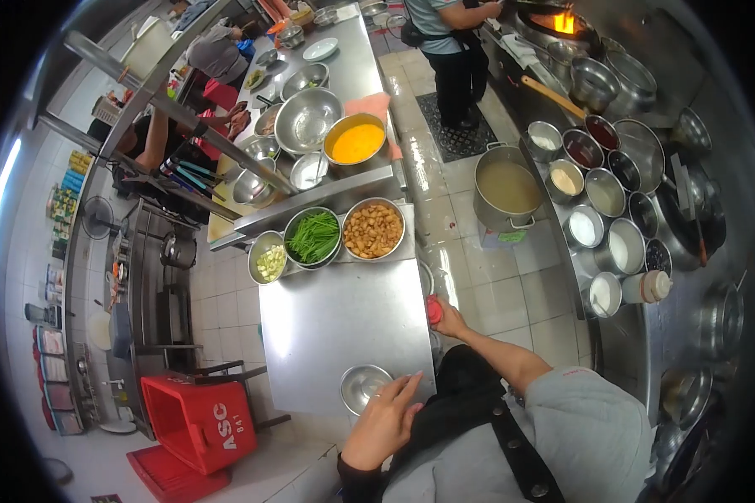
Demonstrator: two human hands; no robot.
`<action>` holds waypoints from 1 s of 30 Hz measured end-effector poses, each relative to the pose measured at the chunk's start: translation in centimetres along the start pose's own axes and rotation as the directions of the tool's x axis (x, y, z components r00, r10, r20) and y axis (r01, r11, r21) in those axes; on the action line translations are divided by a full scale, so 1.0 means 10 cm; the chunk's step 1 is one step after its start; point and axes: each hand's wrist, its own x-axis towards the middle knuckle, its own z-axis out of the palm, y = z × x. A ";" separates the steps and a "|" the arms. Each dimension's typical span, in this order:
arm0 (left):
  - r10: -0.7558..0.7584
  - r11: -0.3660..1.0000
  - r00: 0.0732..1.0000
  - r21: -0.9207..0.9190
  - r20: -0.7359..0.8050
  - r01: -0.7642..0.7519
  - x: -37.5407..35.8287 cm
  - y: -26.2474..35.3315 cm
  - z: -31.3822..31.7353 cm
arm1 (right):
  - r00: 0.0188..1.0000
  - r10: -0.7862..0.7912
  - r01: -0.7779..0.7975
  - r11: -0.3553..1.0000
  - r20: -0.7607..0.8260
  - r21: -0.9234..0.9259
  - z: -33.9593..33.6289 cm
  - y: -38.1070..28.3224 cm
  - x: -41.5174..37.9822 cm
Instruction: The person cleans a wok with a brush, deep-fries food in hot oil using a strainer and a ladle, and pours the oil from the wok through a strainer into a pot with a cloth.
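right hand [451, 320] grips one red object [434, 309]

The wearer shows two hands: one left hand [383, 421], one right hand [450, 319]; one red object [434, 309]. One near counter [335, 323] carries four bowls: one small bowl [361, 386], one bowl of pale pieces [258, 251], one bowl of green stalks [315, 266], one bowl of brown cubes [374, 256]. Also shown: one bowl of orange liquid [355, 168], one large pot [503, 155], one flame [564, 22].

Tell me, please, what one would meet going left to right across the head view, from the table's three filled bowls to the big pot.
Pale chunks, greens, brown cubes, red item, right hand, big pot.
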 end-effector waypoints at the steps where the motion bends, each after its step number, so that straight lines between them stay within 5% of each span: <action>1: -0.011 1.000 1.000 0.001 0.002 0.011 0.00 -0.01 -0.01 | 0.991 -0.116 0.121 0.990 -0.066 0.076 0.01 -0.13 -0.02; 4: -0.055 0.998 0.999 -0.008 -0.004 0.055 -0.01 -0.02 -0.05 | 0.996 -0.087 0.091 0.986 -0.035 0.140 0.53 0.39 0.25; 12: -0.069 0.997 0.998 -0.028 -0.010 0.069 0.00 -0.16 -0.08 | 0.790 -0.578 0.579 0.813 0.205 0.061 1.07 0.89 0.41; 17: -0.063 0.998 0.998 -0.026 -0.019 0.062 0.03 -0.19 -0.12 | 0.777 -0.550 0.548 0.831 0.308 0.101 1.08 0.79 0.43; 24: -0.011 1.000 0.997 0.002 -0.071 0.011 -0.01 -0.20 -0.11 | 0.894 -0.218 0.214 0.975 0.391 0.056 0.83 0.61 0.18; 27: 0.017 1.000 0.994 0.002 -0.110 -0.016 -0.02 -0.10 -0.17 | 0.934 0.185 -0.127 0.972 0.307 -0.199 0.64 0.93 -0.01; 30: 0.036 0.999 0.988 -0.008 -0.148 -0.037 -0.06 -0.01 -0.15 | 0.858 0.376 -0.235 0.894 0.351 -0.383 0.09 1.01 -0.39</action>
